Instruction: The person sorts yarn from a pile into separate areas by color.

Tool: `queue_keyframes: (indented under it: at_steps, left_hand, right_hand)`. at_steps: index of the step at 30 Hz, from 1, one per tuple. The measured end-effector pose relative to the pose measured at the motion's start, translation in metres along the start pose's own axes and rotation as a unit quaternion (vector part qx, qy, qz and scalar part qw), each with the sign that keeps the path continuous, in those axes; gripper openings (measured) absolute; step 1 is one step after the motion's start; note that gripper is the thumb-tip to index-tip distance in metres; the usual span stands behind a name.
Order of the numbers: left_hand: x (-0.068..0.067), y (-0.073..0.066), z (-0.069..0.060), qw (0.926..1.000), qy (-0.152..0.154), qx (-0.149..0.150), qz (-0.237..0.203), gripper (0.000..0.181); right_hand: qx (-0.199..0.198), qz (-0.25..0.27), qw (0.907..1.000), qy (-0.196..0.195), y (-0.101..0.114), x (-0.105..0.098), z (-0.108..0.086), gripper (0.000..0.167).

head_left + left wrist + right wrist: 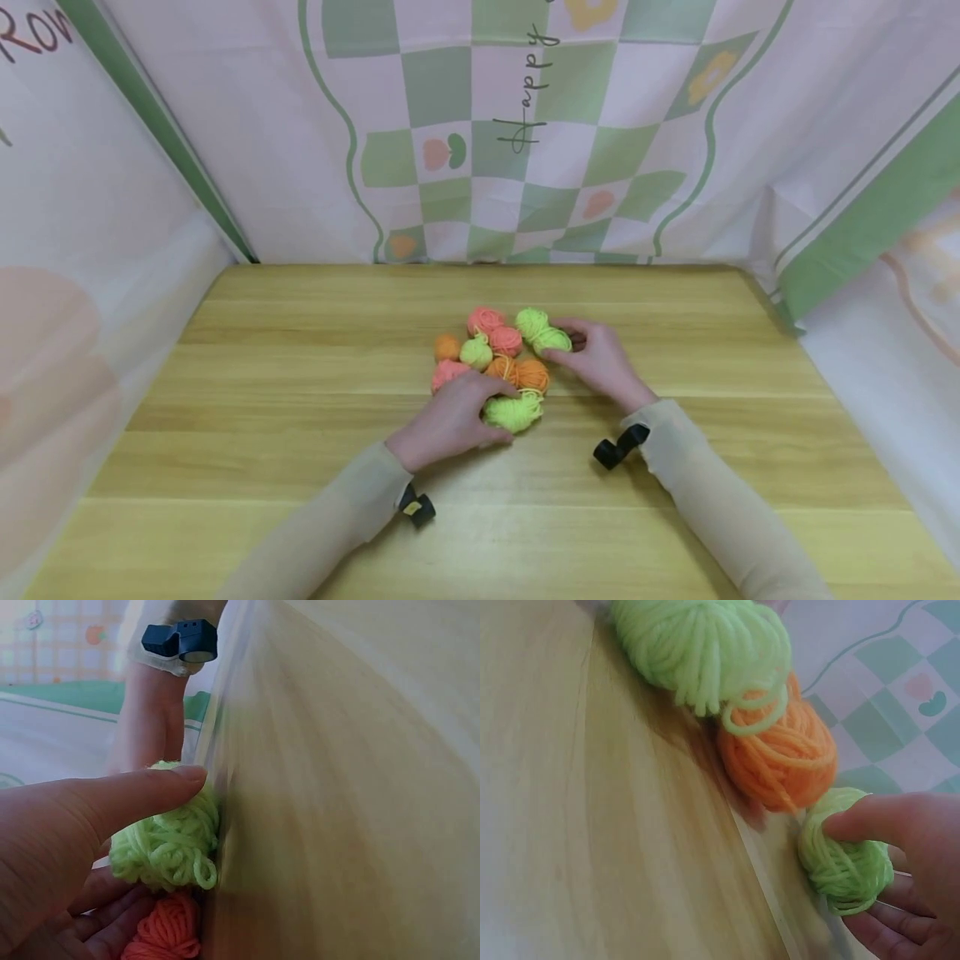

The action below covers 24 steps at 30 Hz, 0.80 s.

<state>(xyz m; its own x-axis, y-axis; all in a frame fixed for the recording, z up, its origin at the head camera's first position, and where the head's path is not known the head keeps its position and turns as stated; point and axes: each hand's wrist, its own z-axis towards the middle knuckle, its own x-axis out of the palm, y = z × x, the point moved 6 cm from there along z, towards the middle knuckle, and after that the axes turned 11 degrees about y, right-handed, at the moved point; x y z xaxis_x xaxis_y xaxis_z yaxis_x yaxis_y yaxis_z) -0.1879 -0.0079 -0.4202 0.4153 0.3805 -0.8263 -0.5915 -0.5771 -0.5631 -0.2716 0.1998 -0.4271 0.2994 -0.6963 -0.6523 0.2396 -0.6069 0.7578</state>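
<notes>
Small yarn balls lie bunched on the table. My left hand point(455, 419) holds a yellow-green ball point(514, 412) at the near side between thumb and fingers; the left wrist view shows the thumb across this green yarn point(169, 840), with coral yarn point(166, 930) below. At the cluster's far right, my right hand point(600, 360) pinches a green ball point(552, 340), which touches another green one point(532, 322). In the right wrist view the thumb lies on the green ball point(845, 859), beside an orange ball point(780, 754). Coral balls point(486, 321) sit at the back.
The wooden table point(300, 333) extends around the cluster. An orange ball point(447, 348) and a small yellow-green ball point(476, 352) lie between the coral ones. A patterned curtain point(510, 192) hangs along the back edge, with more cloth at both sides.
</notes>
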Motion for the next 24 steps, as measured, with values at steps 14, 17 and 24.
queue_keyframes:
  at_steps: [14,17,24]
  left_hand:
    - [0.000,0.000,-0.001,1.0000,-0.001,-0.001,-0.002,0.051]
    - [0.000,0.000,-0.002,1.0000,-0.002,0.000,-0.003,0.051]
    - [0.001,-0.001,-0.002,1.0000,-0.002,0.004,-0.004,0.051]
  right_hand:
    - [0.017,0.005,0.9992,-0.036,-0.019,-0.023,-0.012,0.055]
    - [0.020,0.000,0.9987,-0.047,-0.023,-0.029,-0.016,0.054]
    - [0.028,-0.011,0.9973,-0.067,-0.034,-0.045,-0.027,0.055]
